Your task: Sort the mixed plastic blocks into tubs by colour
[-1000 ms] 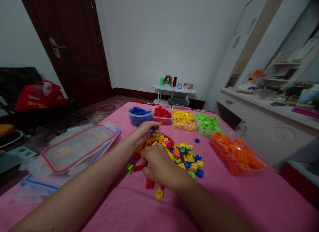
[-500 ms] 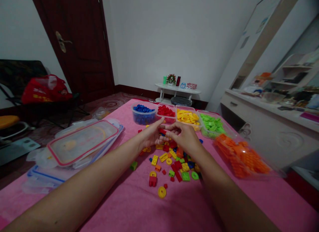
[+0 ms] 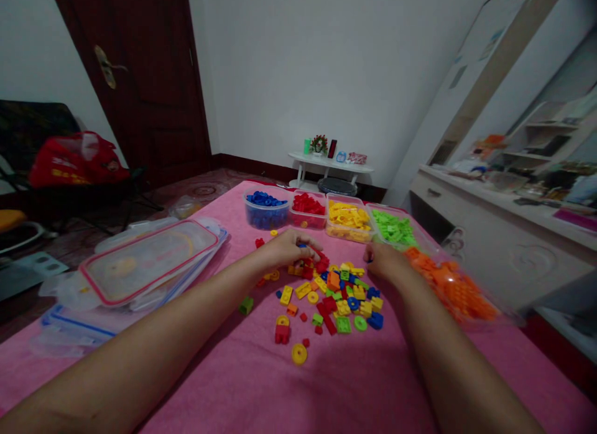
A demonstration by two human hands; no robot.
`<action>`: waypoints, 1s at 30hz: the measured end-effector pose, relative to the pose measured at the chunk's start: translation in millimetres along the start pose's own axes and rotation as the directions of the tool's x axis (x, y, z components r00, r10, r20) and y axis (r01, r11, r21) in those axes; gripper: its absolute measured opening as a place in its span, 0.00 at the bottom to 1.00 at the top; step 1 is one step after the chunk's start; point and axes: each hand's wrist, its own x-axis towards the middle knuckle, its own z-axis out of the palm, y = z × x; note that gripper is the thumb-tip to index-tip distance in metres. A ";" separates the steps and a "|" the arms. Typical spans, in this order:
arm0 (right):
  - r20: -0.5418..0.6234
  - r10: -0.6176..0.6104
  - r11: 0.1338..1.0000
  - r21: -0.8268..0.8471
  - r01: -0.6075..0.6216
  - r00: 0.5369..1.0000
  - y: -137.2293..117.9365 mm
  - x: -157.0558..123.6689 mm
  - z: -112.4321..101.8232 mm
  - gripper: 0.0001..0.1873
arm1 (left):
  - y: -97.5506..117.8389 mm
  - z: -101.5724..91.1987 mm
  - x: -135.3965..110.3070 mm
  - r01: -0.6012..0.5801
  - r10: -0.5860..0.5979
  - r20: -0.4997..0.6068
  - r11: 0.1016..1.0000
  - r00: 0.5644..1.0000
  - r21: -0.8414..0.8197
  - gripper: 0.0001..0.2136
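Observation:
My left hand (image 3: pixel 288 250) is at the far left of a loose heap of coloured toy building bricks (image 3: pixel 345 289). Its fingers curl around red building bricks (image 3: pixel 310 252), and a bit of blue shows beside them. To the right of the heap, my right hand (image 3: pixel 386 261) is low over the cloth with its fingers bent in; whatever they grip is hidden. Behind the hands stand tubs of sorted bricks: blue (image 3: pixel 265 217), red (image 3: pixel 308 219), yellow (image 3: pixel 349 230) and green (image 3: pixel 394 230).
A clear container of orange bricks (image 3: pixel 454 288) lies at the right on the pink cloth (image 3: pixel 224 384). Stacked lids (image 3: pixel 149 260) cover the left side. Single pieces, such as a yellow wheel (image 3: pixel 299 354), are scattered toward me. A white dresser (image 3: pixel 448 204) stands beyond the right edge.
My hands were together above the heap and have parted. The left turned over and lowered onto the red bricks; the right moved right, down to the cloth beside the heap.

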 end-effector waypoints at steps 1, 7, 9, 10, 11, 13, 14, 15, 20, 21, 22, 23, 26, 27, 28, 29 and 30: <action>0.005 -0.014 1.000 0.015 0.014 1.000 0.4 -0.8 -3.4 0.11 | -2.7 -1.6 1.3 -0.048 0.052 -0.032 0.991 0.998 0.121 0.11; 0.212 -0.337 0.935 0.191 0.299 0.917 -4.8 -21.7 -38.9 0.05 | -8.3 -3.9 1.2 -0.171 0.329 -0.180 0.797 0.927 0.580 0.11; 0.246 -0.347 0.936 0.161 0.314 0.905 -15.1 -30.1 -41.1 0.04 | -4.0 -1.9 -3.3 -0.147 0.342 -0.188 0.750 0.921 0.645 0.12; 0.231 -0.310 0.950 0.112 0.292 0.922 -21.6 -32.9 -39.1 0.05 | -1.4 -0.9 -5.8 -0.129 0.340 -0.195 0.732 0.920 0.669 0.12; 0.197 -0.270 0.963 0.055 0.265 0.942 -28.3 -34.7 -35.5 0.07 | 1.1 -0.1 -8.1 -0.107 0.334 -0.208 0.720 0.919 0.685 0.12; 0.121 -0.230 0.970 -0.053 0.238 0.966 -39.7 -34.9 -25.9 0.12 | 5.2 0.9 -11.0 -0.077 0.325 -0.234 0.717 0.916 0.693 0.12; 0.089 -0.233 0.966 -0.090 0.241 0.968 -43.5 -33.7 -21.1 0.13 | 6.8 1.2 -11.3 -0.081 0.327 -0.239 0.726 0.914 0.683 0.12; 0.068 -0.241 0.962 -0.114 0.248 0.968 -45.6 -32.0 -17.3 0.14 | 8.0 1.8 -10.8 -0.095 0.334 -0.245 0.744 0.910 0.662 0.12; 0.005 -0.217 0.974 -0.072 0.217 0.976 -42.4 -27.4 -22.1 0.12 | 12.5 11.8 -6.6 -0.072 0.092 -0.179 0.991 0.979 0.116 0.10; -0.038 -0.197 0.979 -0.060 0.194 0.980 -43.1 -28.8 -27.4 0.11 | 13.4 15.1 -6.9 -0.001 -0.007 -0.123 0.998 0.992 -0.069 0.10; -0.089 -0.189 0.982 -0.042 0.186 0.978 -45.3 -31.3 -33.3 0.11 | 14.2 18.3 -7.6 0.073 -0.089 -0.058 0.968 0.994 -0.242 0.10; -0.135 -0.204 0.979 -0.009 0.205 0.970 -49.1 -34.5 -39.2 0.12 | 14.8 21.1 -8.5 0.130 -0.139 0.006 0.910 0.990 -0.394 0.10; -0.221 -0.349 0.898 0.201 0.392 0.911 -65.0 -46.6 -52.7 0.16 | 13.4 25.0 -9.8 0.253 -0.161 0.197 0.677 0.967 -0.691 0.15; -0.238 -0.389 0.855 0.266 0.445 0.890 -69.4 -50.0 -54.7 0.16 | 11.8 24.7 -9.2 0.287 -0.156 0.243 0.605 0.957 -0.742 0.17; -0.247 -0.416 0.823 0.306 0.478 0.875 -72.2 -52.5 -55.2 0.15 | 9.9 23.6 -8.2 0.316 -0.164 0.271 0.548 0.949 -0.775 0.18; -0.237 -0.432 0.812 0.318 0.489 0.871 -73.2 -54.0 -54.2 0.12 | 7.9 22.2 -6.9 0.335 -0.185 0.280 0.506 0.942 -0.795 0.18; -0.194 -0.443 0.821 0.305 0.483 0.875 -72.6 -54.5 -51.9 0.08 | 6.0 20.6 -5.5 0.344 -0.213 0.273 0.480 0.938 -0.807 0.16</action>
